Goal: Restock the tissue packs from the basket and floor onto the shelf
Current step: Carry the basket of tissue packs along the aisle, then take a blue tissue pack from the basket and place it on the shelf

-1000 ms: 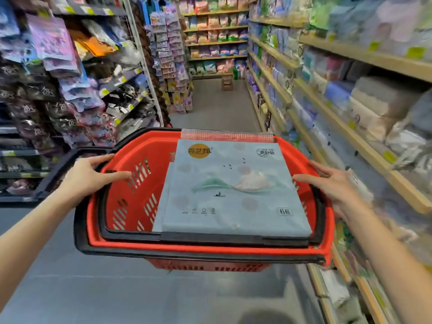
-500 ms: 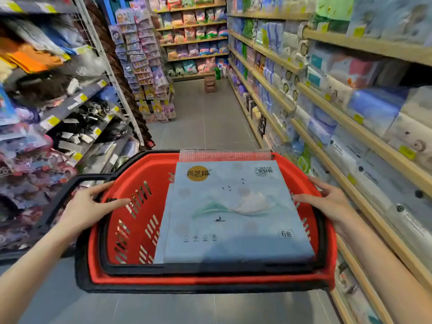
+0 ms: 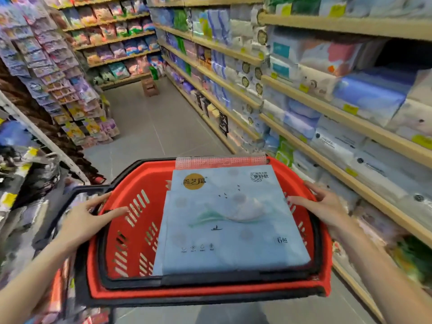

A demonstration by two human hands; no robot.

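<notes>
A: Where are the tissues right now?

B: A flat pale-blue plastic-wrapped tissue pack (image 3: 233,220) lies in the red plastic shopping basket with a black rim (image 3: 210,292), leaning toward its right side, with another pack's edge showing beneath it. None is on the shelf yet.

A: And the hands?

B: The left hand (image 3: 86,220) is clasped over the basket's left rim, thumb lying inward along the slotted wall. The right hand (image 3: 323,208) is clasped over the right rim, fingertips just touching the pack's edge. Both forearms reach forward from the bottom corners, roughly level, carrying the basket in front of the body.

A: So the step in hand is carrying?

B: I'd judge so, bringing it alongside the wooden-edged shelving on the right (image 3: 350,113), which is already packed with tissue goods.

A: How to do it well?

B: Keep the basket level so the pack doesn't slide, stop close to a matching gap, and rest the basket somewhere stable before freeing a hand. Lift the pack flat with both hands, since soft wrapping sags.
</notes>
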